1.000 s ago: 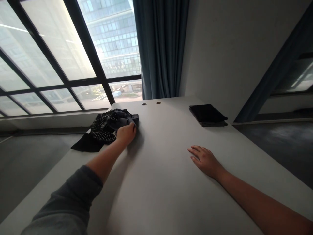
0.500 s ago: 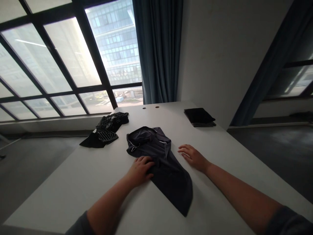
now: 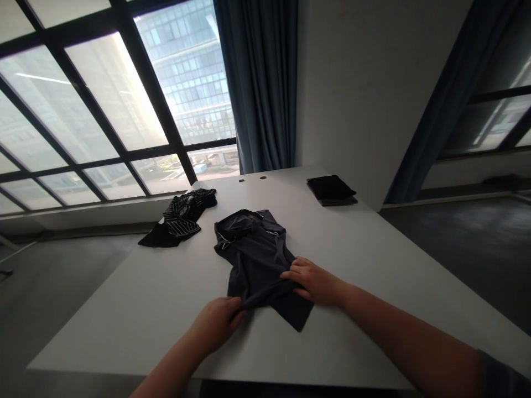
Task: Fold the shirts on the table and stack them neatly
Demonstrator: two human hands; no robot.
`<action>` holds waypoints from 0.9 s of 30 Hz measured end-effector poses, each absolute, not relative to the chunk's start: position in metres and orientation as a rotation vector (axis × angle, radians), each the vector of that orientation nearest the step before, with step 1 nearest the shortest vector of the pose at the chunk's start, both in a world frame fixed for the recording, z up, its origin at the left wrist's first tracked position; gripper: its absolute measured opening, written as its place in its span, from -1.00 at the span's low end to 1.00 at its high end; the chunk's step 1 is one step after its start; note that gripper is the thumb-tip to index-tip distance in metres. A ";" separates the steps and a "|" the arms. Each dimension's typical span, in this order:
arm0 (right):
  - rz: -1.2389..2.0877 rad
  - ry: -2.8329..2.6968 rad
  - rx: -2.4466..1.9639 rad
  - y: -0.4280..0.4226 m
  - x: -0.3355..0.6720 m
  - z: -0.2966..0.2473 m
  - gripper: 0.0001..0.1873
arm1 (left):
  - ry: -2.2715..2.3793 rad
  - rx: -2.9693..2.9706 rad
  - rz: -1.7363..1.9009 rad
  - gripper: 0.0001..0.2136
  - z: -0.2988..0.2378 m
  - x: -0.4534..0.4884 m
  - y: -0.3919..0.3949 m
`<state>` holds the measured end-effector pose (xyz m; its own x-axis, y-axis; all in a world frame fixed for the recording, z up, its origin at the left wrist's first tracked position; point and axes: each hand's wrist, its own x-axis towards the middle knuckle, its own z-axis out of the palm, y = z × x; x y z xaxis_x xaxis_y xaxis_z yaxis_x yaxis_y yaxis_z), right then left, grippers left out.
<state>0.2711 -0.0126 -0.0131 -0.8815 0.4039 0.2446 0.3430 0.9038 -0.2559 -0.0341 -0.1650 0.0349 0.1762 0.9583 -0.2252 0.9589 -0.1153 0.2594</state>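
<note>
A dark grey polo-style shirt (image 3: 253, 254) with thin white edging lies crumpled in the middle of the white table (image 3: 124, 298). My left hand (image 3: 215, 323) grips its near edge at the lower left. My right hand (image 3: 313, 282) holds a fold of the same cloth on the right side, with its fingers curled into the fabric. Between my hands the lower part of the shirt is gathered, and a corner hangs out toward me.
A black garment with white stripes (image 3: 182, 215) lies in a loose heap at the far left of the table. A neat folded black stack (image 3: 331, 189) sits at the far right. Two small holes (image 3: 252, 179) mark the far edge, and the table's edges drop to a dark floor.
My left hand has moved from pressing flat on the shirt to gripping its near edge. My right hand has moved onto the cloth and taken hold. The long lower part is now drawn up and gathered.
</note>
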 end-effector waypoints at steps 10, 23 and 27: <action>0.606 -2.911 -1.041 -0.052 0.318 0.026 -0.55 | 1.627 1.668 -0.293 -0.60 0.076 -0.065 -0.217; 0.564 -2.851 -1.103 0.038 0.265 0.056 -0.47 | 2.347 1.986 0.051 -0.38 0.010 -0.071 -0.017; 0.379 -2.858 -1.208 0.080 0.237 0.002 -0.29 | 2.447 1.858 0.146 -0.33 -0.009 -0.066 0.033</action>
<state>0.2374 0.0801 0.0019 -0.7012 0.7086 -0.0791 0.7048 0.6719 -0.2277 -0.0663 0.0329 -0.0090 -0.2686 0.9632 0.0054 0.9570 0.2662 0.1152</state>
